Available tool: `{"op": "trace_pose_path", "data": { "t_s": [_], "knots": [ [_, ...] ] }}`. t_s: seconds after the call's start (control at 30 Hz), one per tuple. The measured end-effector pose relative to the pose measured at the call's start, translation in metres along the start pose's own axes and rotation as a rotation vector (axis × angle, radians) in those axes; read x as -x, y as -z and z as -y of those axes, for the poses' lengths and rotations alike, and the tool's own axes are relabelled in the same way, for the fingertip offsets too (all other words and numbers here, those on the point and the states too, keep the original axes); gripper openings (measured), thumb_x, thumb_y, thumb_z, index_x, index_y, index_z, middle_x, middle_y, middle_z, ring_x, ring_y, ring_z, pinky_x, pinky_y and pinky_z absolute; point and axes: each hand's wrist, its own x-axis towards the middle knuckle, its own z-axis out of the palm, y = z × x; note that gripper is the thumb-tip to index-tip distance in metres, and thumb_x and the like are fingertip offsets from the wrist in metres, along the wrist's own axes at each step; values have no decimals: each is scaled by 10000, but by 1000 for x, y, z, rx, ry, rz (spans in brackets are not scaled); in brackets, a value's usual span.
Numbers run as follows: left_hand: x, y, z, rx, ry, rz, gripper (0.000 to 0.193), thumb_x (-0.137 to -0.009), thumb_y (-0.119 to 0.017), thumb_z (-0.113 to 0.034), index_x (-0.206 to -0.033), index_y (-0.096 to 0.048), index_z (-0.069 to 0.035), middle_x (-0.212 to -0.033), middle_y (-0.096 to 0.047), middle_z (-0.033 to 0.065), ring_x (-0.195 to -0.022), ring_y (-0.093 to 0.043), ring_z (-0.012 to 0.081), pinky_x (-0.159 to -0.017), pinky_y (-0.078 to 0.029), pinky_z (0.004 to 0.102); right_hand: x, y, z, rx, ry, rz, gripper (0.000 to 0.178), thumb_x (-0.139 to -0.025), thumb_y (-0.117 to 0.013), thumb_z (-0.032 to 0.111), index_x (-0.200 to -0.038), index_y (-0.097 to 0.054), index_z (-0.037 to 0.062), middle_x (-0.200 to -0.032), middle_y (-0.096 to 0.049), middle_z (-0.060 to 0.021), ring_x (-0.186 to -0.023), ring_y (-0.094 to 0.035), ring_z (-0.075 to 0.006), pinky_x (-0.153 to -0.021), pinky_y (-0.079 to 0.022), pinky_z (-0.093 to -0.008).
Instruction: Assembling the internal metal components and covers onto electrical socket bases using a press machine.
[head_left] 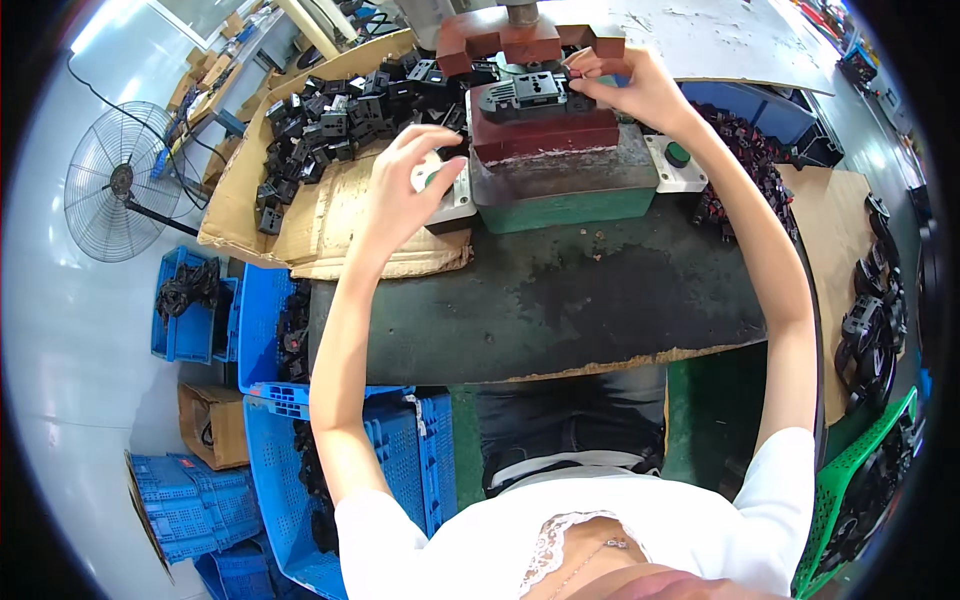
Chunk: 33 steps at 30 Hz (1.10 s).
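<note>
A black plastic socket-like part [530, 92] lies on the dark red block [545, 138] of a press. Above and behind it hangs the press's red-brown upper tool [530, 42]. At the part's right end is my right hand [628, 92], thumb and fingers pinched together; what sits between the fingertips is too small to make out. My left hand [405, 185] hovers over the left button box [455, 200], fingers curved and apart from the thumb, holding nothing. A green push button [677, 154] sits on the box to the right of the press.
An open cardboard box [235, 190] heaped with black plastic parts [330, 125] stands left of the press. Dark red and black small parts [755, 165] fill a bin on the right. Blue crates [285, 500] stand lower left, a green basket [850, 490] lower right. The dark worktable [560, 300] has a worn front edge.
</note>
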Motion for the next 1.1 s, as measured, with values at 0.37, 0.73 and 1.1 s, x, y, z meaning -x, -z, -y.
{"op": "trace_pose_path", "data": {
  "t_s": [0.37, 0.73, 1.1],
  "knots": [
    [34, -10, 13, -132, -56, -9, 205, -717, -686, -32, -903, -598, -33, -924, -565, 85, -782, -583, 261, -712, -461, 353, -6, 13, 24, 80, 68, 123, 195, -805, -665, 52, -986, -619, -3, -935, -665, -59, -854, -633, -140, -824, -497, -288],
    [40, -12, 20, -108, -40, -86, 140, -734, -654, -9, -848, -574, -21, -932, -556, 93, -757, -584, 274, -663, -465, 347, -9, 14, 17, 287, 185, 186, 178, -841, -634, 86, -1003, -624, 13, -941, -653, -56, -798, -588, -145, -768, -480, -272],
    [41, -10, 15, -139, -38, -66, 117, -736, -636, -2, -841, -584, -5, -914, -574, 105, -800, -584, 294, -667, -479, 355, -7, 15, 24, 468, 230, 233, 151, -871, -587, 105, -991, -612, 17, -1003, -640, -82, -884, -591, -236, -831, -455, -309]
  ]
}}
